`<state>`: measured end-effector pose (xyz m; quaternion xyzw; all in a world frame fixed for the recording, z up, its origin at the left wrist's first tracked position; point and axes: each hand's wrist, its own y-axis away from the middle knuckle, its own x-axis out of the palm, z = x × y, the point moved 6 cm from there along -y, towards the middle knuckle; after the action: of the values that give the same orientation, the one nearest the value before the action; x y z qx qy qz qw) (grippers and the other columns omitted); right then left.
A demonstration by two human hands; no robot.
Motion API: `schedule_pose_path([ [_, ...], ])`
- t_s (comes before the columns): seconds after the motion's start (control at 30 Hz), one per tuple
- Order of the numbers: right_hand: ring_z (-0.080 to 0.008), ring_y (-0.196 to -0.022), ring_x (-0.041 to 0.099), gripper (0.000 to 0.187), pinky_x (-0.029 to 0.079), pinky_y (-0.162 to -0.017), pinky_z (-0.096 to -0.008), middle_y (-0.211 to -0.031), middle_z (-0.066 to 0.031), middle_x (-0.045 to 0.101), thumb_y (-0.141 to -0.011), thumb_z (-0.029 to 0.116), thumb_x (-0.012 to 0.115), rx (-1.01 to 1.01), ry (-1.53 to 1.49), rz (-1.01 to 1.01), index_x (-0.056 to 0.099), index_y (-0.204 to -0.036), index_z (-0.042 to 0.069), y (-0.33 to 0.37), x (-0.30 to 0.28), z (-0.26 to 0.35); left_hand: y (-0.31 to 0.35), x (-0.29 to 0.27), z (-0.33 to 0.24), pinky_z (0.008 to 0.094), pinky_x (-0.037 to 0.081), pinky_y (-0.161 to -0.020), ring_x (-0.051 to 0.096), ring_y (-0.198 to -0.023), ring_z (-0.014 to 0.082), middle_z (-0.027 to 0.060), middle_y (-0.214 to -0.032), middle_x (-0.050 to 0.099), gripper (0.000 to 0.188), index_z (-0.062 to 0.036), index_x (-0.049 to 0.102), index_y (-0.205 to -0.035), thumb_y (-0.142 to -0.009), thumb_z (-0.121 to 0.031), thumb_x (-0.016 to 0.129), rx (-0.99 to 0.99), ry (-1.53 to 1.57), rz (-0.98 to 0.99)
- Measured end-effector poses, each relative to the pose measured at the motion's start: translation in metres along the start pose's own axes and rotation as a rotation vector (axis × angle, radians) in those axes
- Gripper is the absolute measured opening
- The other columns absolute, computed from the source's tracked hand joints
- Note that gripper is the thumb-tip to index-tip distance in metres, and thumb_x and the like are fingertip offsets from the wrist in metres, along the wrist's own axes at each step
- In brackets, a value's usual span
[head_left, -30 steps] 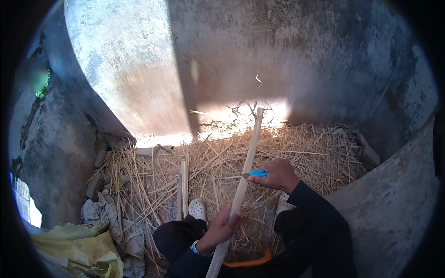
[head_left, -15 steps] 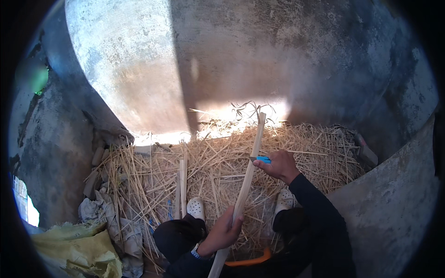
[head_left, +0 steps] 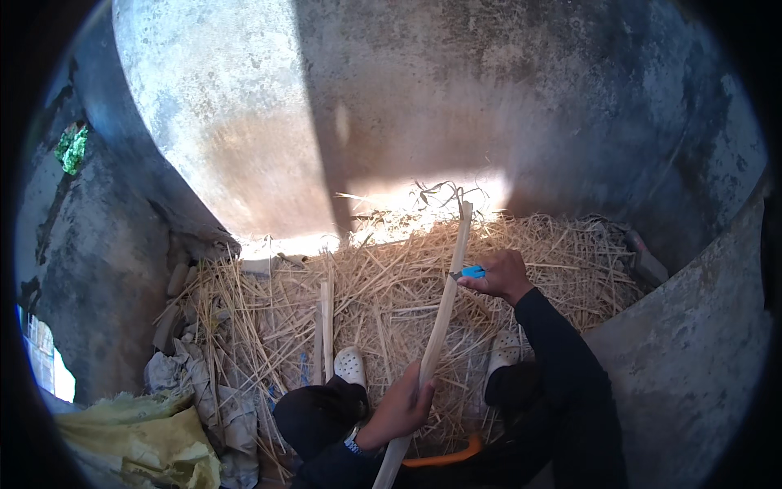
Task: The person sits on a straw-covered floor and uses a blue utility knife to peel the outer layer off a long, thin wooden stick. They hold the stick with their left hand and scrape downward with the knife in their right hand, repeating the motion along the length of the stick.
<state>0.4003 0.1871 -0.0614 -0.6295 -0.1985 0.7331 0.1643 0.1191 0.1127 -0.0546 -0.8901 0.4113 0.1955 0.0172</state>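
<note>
My left hand (head_left: 401,410) is closed around the lower part of a long, pale strip (head_left: 442,328), apparently split bamboo or wood. The strip slants up and away from me, with thin curled shavings at its far end. A small blue knife (head_left: 473,272), looking like a cutter, is gripped in my right hand (head_left: 503,275). Its short dark blade meets the upper part of the strip. My fingers hide most of the knife's handle.
Straw-like shavings (head_left: 391,285) cover the floor around my pale clogs (head_left: 350,366). Other strips (head_left: 327,322) stand near my left foot. Crumpled yellowish sacking (head_left: 138,440) lies at lower left. A curved orange object (head_left: 448,459) is below my arms. Concrete walls (head_left: 423,106) enclose the spot.
My right hand and the knife have moved slightly right and up, and the wrist has turned a little. The strip has shifted slightly right, as has the whole view; my left hand keeps its grip.
</note>
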Motion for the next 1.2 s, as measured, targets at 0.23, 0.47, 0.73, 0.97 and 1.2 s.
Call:
schedule_pose_path([
  [0.23, -0.0217, -0.041, 0.052, 0.078, 0.042, -0.044, -0.0396, -0.043, -0.0042, 0.048, -0.077, 0.083, 0.046, 0.275, 0.059, 0.115, 0.062, -0.055, 0.010, 0.006, -0.006, -0.055, 0.016, 0.022, 0.013, 0.0265, 0.041, -0.054, 0.047, -0.060, 0.0083, 0.0006, -0.073, 0.047, 0.020, -0.0049, 0.045, -0.106, -0.102, -0.024, 0.047, 0.012, 0.100, 0.074],
  [0.47, -0.0256, -0.046, 0.057, 0.079, 0.046, -0.049, -0.0417, -0.045, -0.0062, 0.050, -0.079, 0.082, 0.045, 0.401, 0.003, 0.117, 0.066, -0.060, 0.008, 0.014, -0.015, -0.067, 0.026, 0.027, 0.012, 0.0214, 0.040, -0.048, 0.046, -0.056, 0.0040, -0.0031, -0.072, 0.045, 0.022, -0.0075, 0.045, -0.106, -0.103, -0.029, 0.045, -0.138, 0.329, 0.165],
  [0.73, -0.0252, -0.042, 0.054, 0.076, 0.042, -0.046, -0.0418, -0.044, -0.0073, 0.049, -0.079, 0.079, 0.048, 0.109, -0.162, 0.133, 0.061, -0.054, 0.009, 0.008, -0.035, 0.025, 0.029, 0.002, -0.005, 0.0210, 0.040, -0.045, 0.045, -0.054, 0.0043, -0.0025, -0.070, 0.046, 0.024, -0.0062, 0.046, -0.112, -0.102, -0.028, 0.046, -0.158, 0.398, 0.049],
  [0.97, -0.0260, -0.043, 0.056, 0.074, 0.043, -0.046, -0.0395, -0.045, -0.0078, 0.051, -0.078, 0.079, 0.049, 0.091, -0.148, 0.021, 0.061, -0.056, 0.010, 0.001, -0.041, 0.026, 0.038, 0.005, -0.018, 0.0307, 0.043, -0.055, 0.055, -0.060, 0.0139, 0.0064, -0.071, 0.052, 0.020, -0.0026, 0.046, -0.112, -0.101, -0.019, 0.048, -0.002, 0.093, -0.025],
  [1.2, -0.0256, -0.045, 0.058, 0.076, 0.046, -0.047, -0.0398, -0.048, -0.0073, 0.055, -0.079, 0.080, 0.046, 0.157, -0.046, 0.023, 0.063, -0.057, 0.010, 0.006, -0.025, -0.006, 0.043, 0.016, -0.019, 0.0349, 0.044, -0.056, 0.056, -0.060, 0.0192, 0.0113, -0.070, 0.052, 0.021, -0.0028, 0.045, -0.112, -0.100, -0.019, 0.049, -0.033, 0.015, -0.042],
])
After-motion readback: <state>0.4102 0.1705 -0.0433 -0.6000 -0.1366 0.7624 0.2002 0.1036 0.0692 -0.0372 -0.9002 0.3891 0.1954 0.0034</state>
